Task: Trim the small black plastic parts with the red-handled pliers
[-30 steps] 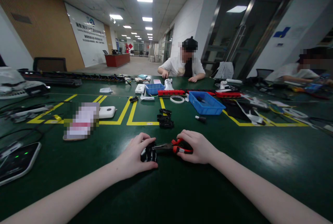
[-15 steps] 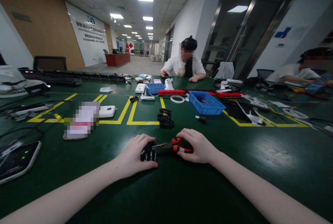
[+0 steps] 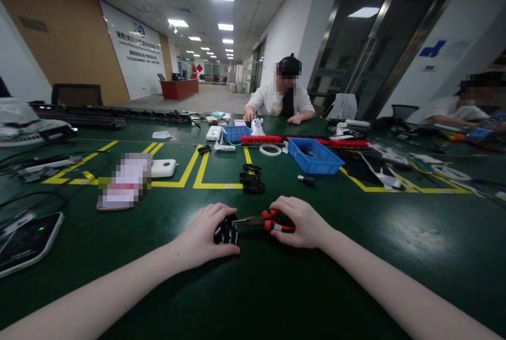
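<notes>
My left hand point(image 3: 207, 234) is closed round a small black plastic part point(image 3: 226, 232) on the green table, thumb at its near side and fingers at its far side. From the right, my right hand point(image 3: 302, 221) grips red-and-black needle-nose pliers point(image 3: 272, 221). Their tips reach the upper right of the black part; whether the jaws pinch anything is too small to tell. Beyond my hands lie several similar black parts point(image 3: 253, 186), close together by a yellow tape line. A short black cylinder with a silvery end point(image 3: 305, 179) lies further right.
A blue bin point(image 3: 316, 166) with dark items stands ahead right, near red strips point(image 3: 266, 139) and a white ring point(image 3: 270, 149). At left are a phone point(image 3: 125, 179), a white device point(image 3: 163, 168) and cables. A person point(image 3: 282, 97) sits across the table; another person point(image 3: 454, 110) is at far right.
My hands, the black part and the pliers hold nearly the same place. The person across has lowered a hand to the table beside the white object.
</notes>
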`<state>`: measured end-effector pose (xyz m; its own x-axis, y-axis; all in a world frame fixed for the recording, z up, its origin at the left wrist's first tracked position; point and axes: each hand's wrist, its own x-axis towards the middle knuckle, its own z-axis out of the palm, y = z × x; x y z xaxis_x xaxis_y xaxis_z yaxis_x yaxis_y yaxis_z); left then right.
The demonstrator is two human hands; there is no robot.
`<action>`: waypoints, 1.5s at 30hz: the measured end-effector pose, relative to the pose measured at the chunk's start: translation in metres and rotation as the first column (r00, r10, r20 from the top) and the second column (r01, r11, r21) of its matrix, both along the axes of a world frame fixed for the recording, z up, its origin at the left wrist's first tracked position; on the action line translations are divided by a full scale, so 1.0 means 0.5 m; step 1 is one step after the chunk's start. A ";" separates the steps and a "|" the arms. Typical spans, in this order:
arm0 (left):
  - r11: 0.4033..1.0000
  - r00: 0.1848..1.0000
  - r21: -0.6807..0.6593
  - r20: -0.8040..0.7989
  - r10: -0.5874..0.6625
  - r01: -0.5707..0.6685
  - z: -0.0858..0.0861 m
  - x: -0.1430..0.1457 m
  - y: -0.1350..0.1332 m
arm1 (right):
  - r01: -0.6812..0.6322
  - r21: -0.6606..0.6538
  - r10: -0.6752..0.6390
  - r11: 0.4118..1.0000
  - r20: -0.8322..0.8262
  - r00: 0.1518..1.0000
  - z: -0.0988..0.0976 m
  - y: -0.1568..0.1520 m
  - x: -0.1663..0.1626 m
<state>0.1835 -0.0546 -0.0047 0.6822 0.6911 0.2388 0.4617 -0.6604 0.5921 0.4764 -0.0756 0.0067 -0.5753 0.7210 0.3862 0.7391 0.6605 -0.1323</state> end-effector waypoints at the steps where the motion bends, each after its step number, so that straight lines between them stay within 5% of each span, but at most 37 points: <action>1: 1.000 1.000 -0.008 0.003 -0.005 0.005 0.000 -0.001 0.000 | 0.000 -0.006 0.000 1.000 0.002 1.000 0.000 0.000 0.000; 36: 0.997 1.000 -0.081 0.015 0.003 -0.001 0.013 0.000 -0.008 | -0.034 0.050 0.034 0.998 -0.002 0.999 -0.005 0.003 0.002; 45: 0.981 0.974 -0.170 0.190 0.122 -0.090 0.008 0.003 -0.002 | -0.015 0.178 0.035 0.984 -0.107 0.994 -0.008 0.004 0.007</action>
<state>0.1852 -0.0557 -0.0009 0.5530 0.7969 0.2433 0.3866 -0.5041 0.7723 0.4801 -0.0735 0.0026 -0.5392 0.6215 0.5683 0.7096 0.6987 -0.0909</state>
